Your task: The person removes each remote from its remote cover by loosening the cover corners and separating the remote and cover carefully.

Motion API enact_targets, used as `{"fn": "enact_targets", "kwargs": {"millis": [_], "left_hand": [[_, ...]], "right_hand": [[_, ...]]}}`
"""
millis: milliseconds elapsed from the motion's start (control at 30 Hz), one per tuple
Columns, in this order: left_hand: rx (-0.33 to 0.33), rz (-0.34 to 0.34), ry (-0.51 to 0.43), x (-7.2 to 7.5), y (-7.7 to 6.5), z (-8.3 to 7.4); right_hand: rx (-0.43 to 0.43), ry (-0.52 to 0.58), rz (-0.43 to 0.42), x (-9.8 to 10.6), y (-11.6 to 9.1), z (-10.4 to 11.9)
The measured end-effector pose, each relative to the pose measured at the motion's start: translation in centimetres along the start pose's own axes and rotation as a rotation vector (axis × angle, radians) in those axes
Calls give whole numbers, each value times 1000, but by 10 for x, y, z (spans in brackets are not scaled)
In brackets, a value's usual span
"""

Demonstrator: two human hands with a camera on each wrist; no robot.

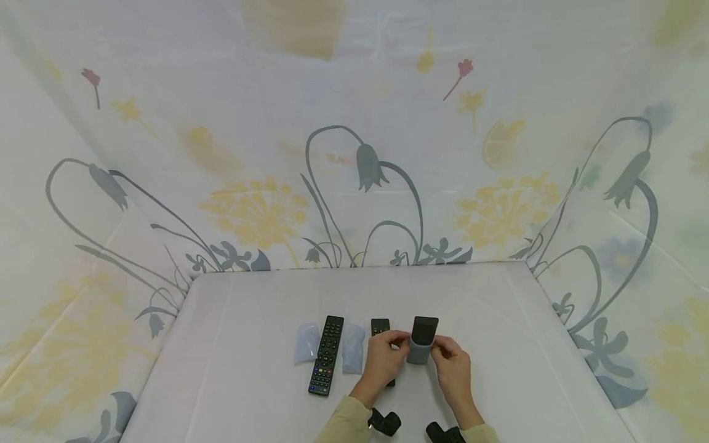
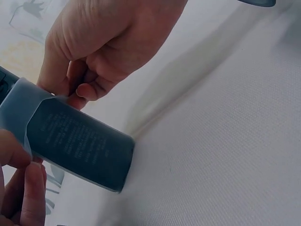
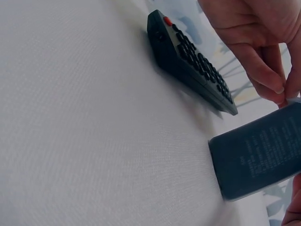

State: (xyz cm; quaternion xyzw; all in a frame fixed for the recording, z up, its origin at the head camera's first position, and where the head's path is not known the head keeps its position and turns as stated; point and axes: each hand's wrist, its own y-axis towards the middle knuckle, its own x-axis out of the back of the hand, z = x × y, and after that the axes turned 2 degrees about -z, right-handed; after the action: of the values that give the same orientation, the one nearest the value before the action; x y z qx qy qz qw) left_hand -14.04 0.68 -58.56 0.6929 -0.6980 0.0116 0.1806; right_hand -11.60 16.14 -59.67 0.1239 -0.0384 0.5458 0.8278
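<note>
A dark remote control (image 2: 82, 143) with small printed text stands on end on the white table. A pale translucent cover (image 2: 21, 108) wraps round it, its loose edge showing in the left wrist view. My left hand (image 1: 382, 357) pinches the cover's edge at the left side, thumb against fingers. At the right side, my right hand (image 1: 453, 369) pinches the edge the same way. In the head view the remote's upper end rises above the greyish cover between both hands. Behind my left hand lies another black remote (image 1: 380, 325), partly hidden by it.
Left of my hands, a long black remote (image 1: 327, 355) lies on the white table (image 1: 244, 369). Pale translucent packets lie on either side of it, one left (image 1: 307, 343) and one right (image 1: 353, 349). Patterned fabric (image 1: 343, 203) hangs round the table's back and sides.
</note>
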Motion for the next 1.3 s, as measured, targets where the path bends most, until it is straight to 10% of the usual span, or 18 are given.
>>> {"fn": "enact_targets", "kwargs": {"millis": [1300], "left_hand": [[87, -32, 131, -9, -6, 8]], "right_hand": [[4, -78, -12, -4, -7, -18]]}}
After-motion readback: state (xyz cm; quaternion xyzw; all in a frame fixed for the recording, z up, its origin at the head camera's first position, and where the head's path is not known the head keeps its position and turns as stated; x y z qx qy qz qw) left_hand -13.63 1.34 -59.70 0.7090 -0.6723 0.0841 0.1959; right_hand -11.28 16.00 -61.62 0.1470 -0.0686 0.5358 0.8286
